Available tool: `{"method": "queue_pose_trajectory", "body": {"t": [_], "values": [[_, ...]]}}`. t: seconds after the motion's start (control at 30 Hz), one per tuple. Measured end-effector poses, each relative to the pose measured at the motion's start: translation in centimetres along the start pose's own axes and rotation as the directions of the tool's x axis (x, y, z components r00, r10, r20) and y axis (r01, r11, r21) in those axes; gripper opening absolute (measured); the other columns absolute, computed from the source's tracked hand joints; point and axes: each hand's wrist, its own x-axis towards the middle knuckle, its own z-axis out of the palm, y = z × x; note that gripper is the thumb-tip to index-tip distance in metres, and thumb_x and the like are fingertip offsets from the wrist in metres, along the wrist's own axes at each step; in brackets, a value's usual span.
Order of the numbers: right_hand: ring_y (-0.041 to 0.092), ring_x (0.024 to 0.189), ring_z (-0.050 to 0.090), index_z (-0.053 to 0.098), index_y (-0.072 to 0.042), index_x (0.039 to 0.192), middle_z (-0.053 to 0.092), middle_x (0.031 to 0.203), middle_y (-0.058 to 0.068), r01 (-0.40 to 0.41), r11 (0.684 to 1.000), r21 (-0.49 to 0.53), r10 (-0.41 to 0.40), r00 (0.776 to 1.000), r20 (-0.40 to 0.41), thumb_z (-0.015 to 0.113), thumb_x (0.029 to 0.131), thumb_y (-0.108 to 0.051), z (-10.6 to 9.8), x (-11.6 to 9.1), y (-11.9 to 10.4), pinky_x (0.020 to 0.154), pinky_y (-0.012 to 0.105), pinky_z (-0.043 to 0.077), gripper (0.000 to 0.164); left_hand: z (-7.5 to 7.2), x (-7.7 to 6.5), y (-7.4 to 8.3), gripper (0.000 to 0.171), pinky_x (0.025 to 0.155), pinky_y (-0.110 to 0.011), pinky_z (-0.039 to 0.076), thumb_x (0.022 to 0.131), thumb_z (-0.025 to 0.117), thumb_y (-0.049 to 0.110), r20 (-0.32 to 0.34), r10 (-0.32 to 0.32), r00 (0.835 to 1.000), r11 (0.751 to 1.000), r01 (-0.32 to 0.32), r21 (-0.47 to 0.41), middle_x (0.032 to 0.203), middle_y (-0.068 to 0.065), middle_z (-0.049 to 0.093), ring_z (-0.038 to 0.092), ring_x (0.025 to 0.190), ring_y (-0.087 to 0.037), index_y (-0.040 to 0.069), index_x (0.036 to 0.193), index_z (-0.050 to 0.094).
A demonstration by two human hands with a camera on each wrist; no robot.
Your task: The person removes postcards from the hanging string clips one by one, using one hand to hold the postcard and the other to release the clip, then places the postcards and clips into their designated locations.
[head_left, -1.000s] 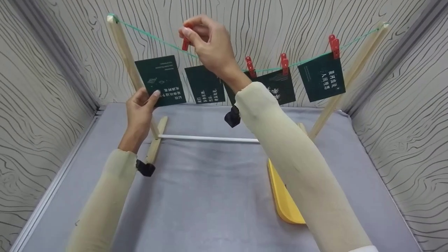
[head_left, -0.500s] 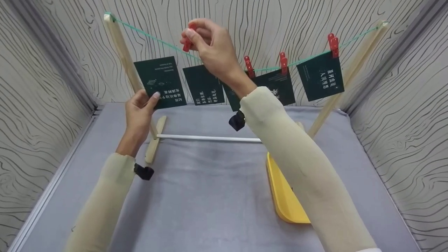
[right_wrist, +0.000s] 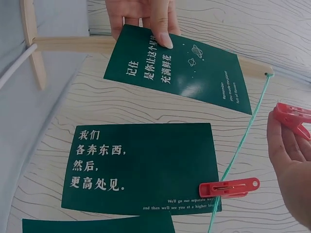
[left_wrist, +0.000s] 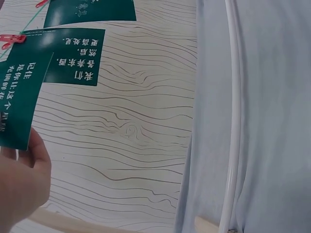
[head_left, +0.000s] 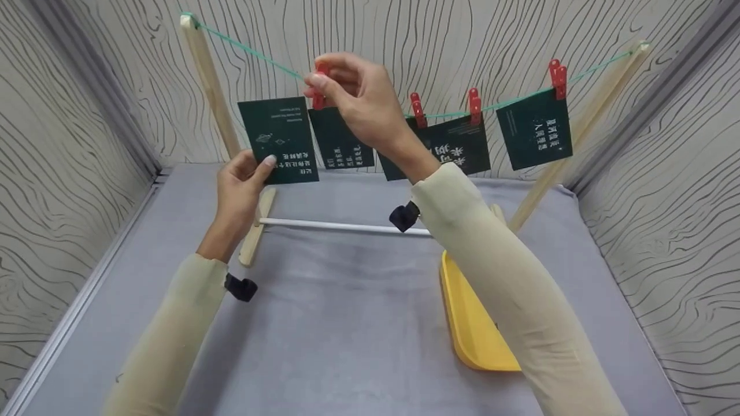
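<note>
My left hand (head_left: 240, 188) holds a dark green printed card (head_left: 277, 138) by its lower edge, thumb on the front and fingers behind. In the right wrist view, the card's far corner lies close to the green cord (right_wrist: 244, 133); whether they touch I cannot tell. My right hand (head_left: 373, 104) pinches a red clothespin (right_wrist: 294, 116) just beside the cord, apart from the held card. Next to that card hangs a second green card (right_wrist: 141, 165), fixed to the cord by another red clothespin (right_wrist: 228, 188). In the head view my right hand partly covers this hanging card.
More green cards, such as the rightmost card (head_left: 535, 130), hang from red clothespins. The cord runs between a left wooden post (head_left: 211, 86) and a right wooden post (head_left: 578, 138), joined low by a white rod (head_left: 347, 226). A yellow tray (head_left: 462, 323) lies under my right forearm.
My right hand has come down and slightly right with the clothespin, closer to the cord. My left hand and its card have shifted a little to the right.
</note>
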Motion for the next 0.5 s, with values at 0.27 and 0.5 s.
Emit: {"method": "queue_pose_trajectory", "body": {"t": [0.27, 0.5], "values": [[0.023, 0.095, 0.077, 0.066, 0.004, 0.129, 0.078, 0.111, 0.02, -0.013, 1.0, 0.025, 0.012, 0.999, 0.033, 0.069, 0.101, -0.006, -0.9, -1.6, 0.5, 0.088, 0.03, 0.063, 0.03, 0.2, -0.8, -0.1, 0.027, 0.095, -0.023, 0.061, 0.101, 0.071, 0.025, 0.027, 0.014, 1.0, 1.0, -0.014, 0.016, 0.108, 0.003, 0.074, 0.074, 0.104, -0.014, 0.012, 0.126, 0.071], [0.019, 0.096, 0.078, 0.066, 0.003, 0.132, 0.076, 0.117, 0.025, -0.058, 0.998, 0.031, 0.057, 0.998, 0.03, 0.071, 0.099, -0.005, -2.0, -3.8, 1.4, 0.086, 0.029, 0.064, 0.034, 0.0, -1.8, -0.6, 0.028, 0.091, -0.026, 0.063, 0.101, 0.072, 0.022, 0.04, 0.011, 0.999, 0.999, -0.012, 0.034, 0.107, 0.004, 0.075, 0.075, 0.101, -0.013, 0.008, 0.125, 0.07]]}}
